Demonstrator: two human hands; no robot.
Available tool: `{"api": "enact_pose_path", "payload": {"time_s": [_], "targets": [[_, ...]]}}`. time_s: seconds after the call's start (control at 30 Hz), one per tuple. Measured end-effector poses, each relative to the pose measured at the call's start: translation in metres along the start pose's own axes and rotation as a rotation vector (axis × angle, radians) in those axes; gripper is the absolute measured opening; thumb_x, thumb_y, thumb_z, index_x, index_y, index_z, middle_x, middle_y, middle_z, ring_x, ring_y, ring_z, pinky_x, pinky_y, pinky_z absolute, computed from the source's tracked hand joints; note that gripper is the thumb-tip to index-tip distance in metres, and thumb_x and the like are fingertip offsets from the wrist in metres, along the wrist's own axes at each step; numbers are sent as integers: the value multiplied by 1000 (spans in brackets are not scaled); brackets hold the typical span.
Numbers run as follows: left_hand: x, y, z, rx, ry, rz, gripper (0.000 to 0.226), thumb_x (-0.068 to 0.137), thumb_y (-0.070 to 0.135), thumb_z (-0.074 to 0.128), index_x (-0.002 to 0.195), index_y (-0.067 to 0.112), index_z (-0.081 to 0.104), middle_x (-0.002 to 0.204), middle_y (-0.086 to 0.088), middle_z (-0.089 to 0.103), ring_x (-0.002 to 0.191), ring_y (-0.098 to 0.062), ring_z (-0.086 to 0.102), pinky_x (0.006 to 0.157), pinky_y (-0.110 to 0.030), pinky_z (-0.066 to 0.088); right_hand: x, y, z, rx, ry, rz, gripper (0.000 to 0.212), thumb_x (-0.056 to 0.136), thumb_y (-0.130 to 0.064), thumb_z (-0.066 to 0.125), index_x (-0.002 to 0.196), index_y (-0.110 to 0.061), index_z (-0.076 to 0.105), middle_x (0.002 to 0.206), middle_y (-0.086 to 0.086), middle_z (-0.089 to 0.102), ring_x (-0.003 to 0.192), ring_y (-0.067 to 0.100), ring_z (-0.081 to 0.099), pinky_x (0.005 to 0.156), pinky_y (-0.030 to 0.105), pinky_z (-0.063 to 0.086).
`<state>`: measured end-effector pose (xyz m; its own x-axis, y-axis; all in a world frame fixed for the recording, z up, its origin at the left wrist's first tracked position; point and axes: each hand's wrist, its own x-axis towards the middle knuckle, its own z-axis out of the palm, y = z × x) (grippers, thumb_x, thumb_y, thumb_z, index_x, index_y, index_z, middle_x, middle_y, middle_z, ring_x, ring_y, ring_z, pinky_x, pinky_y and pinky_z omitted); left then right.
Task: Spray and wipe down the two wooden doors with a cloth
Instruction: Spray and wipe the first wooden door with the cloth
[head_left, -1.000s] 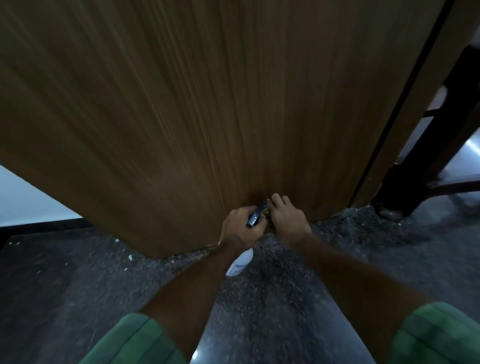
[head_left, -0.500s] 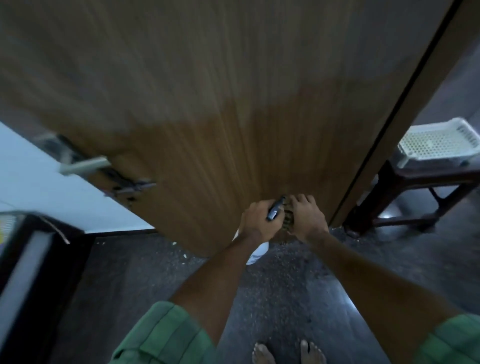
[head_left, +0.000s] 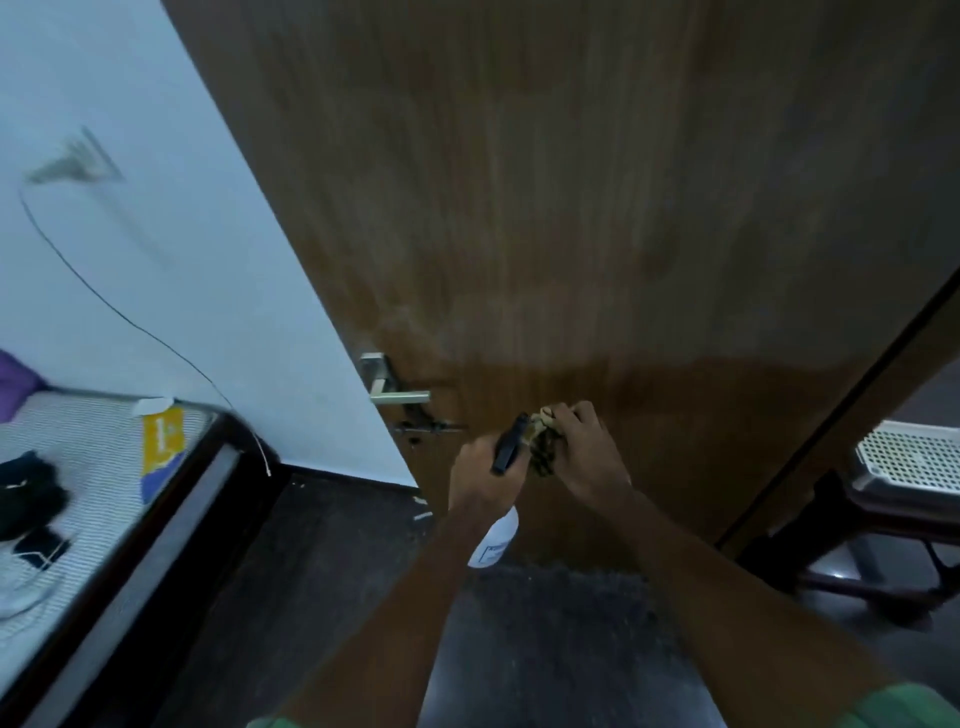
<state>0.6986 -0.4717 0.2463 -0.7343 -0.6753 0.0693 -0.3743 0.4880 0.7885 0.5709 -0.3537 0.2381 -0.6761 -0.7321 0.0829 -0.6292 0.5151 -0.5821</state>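
Note:
A tall wooden door (head_left: 597, 218) fills the middle of the view, darker and shinier below handle height. My left hand (head_left: 480, 475) grips a white spray bottle (head_left: 494, 540) by its black trigger head, whose nozzle points at the cloth. My right hand (head_left: 584, 449) holds a bunched, dark patterned cloth (head_left: 543, 447) just in front of the lower door. Both hands sit close together, almost touching. A metal lever handle (head_left: 397, 396) with a lock below it sits on the door's left edge.
A white wall (head_left: 171, 218) with a thin hanging wire lies left of the door. A bed (head_left: 78, 499) with clothes stands at the lower left. A dark wooden stool carrying a white perforated basket (head_left: 909, 457) stands right of the door frame. The floor is dark.
The view has tilted up, bringing the door handle, wall and bed into sight. Both hands rose from the door's bottom edge to just below handle height, staying together.

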Motion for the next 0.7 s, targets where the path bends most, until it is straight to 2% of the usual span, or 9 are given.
{"api": "enact_pose_path", "payload": {"time_s": [0.1, 0.27, 0.43, 0.53, 0.63, 0.7], "targets": [[8, -21, -32, -74, 71, -19, 30, 94, 39, 64, 69, 25, 55, 59, 8, 54, 56, -23, 53, 56, -31, 36, 19, -36, 16, 21, 62, -33, 47, 92, -7, 59, 136, -20, 51, 125, 6, 45, 113, 28, 50, 94, 42, 51], [23, -75, -87, -153, 163, -15, 12, 100, 26, 70, 90, 20, 68, 73, 7, 65, 69, -18, 63, 60, -27, 43, 56, -105, 55, -35, 47, -55, 45, 100, -11, 52, 144, -18, 48, 134, 6, 50, 125, 25, 46, 96, 38, 46], [45, -123, -144, -155, 182, -7, 12, 102, 29, 66, 96, 19, 70, 82, 3, 70, 75, -19, 66, 66, -30, 48, 93, -175, 87, -160, -21, -115, 61, 94, -4, 60, 150, -19, 42, 146, 6, 48, 133, 26, 42, 105, 40, 46], [56, -143, -171, -133, 154, 38, 24, 100, 42, 61, 95, 20, 69, 80, 5, 69, 72, -17, 66, 64, -34, 52, 112, -200, 106, -185, -53, -33, 58, 92, -1, 58, 146, -19, 44, 142, 8, 52, 130, 28, 47, 105, 43, 46], [66, -152, -188, -122, 122, 80, 18, 104, 36, 63, 97, 21, 70, 81, 5, 69, 72, -17, 66, 66, -33, 54, 116, -211, 124, -186, -85, 74, 46, 94, -5, 55, 137, -20, 46, 133, 9, 57, 125, 31, 52, 102, 45, 45], [72, -158, -193, -126, 96, 90, 16, 104, 37, 64, 99, 23, 69, 83, 6, 70, 73, -18, 67, 70, -38, 61, 113, -217, 135, -194, -60, 117, 49, 94, -7, 57, 139, -20, 45, 135, 10, 56, 126, 31, 51, 104, 45, 43]]}}
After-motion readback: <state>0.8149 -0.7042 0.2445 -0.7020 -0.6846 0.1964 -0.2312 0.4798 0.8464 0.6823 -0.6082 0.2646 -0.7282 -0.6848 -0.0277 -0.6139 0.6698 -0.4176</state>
